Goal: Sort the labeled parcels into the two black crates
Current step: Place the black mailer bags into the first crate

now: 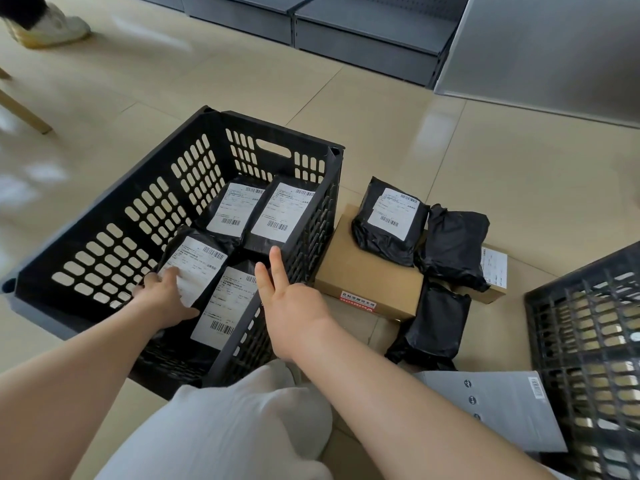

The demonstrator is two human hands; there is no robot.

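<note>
A black perforated crate (114,216) stands on the floor at centre left with several black labeled parcels lying inside. My left hand (162,294) reaches into it and grips the near-left parcel (195,261) at its lower end. My right hand (289,299) hovers at the crate's near right wall, two fingers straight up, holding nothing. To the right of the crate a labeled black parcel (389,220) lies on a brown cardboard box (367,271), with two more black parcels (453,244) beside it, labels hidden. The second black crate (588,344) shows at the right edge.
A grey flat box (491,407) lies on the tiles by the second crate. My knee in light trousers (235,427) fills the bottom centre. Grey shelving (363,29) lines the back. A person's shoe (52,27) and a wooden leg (24,112) are at far left.
</note>
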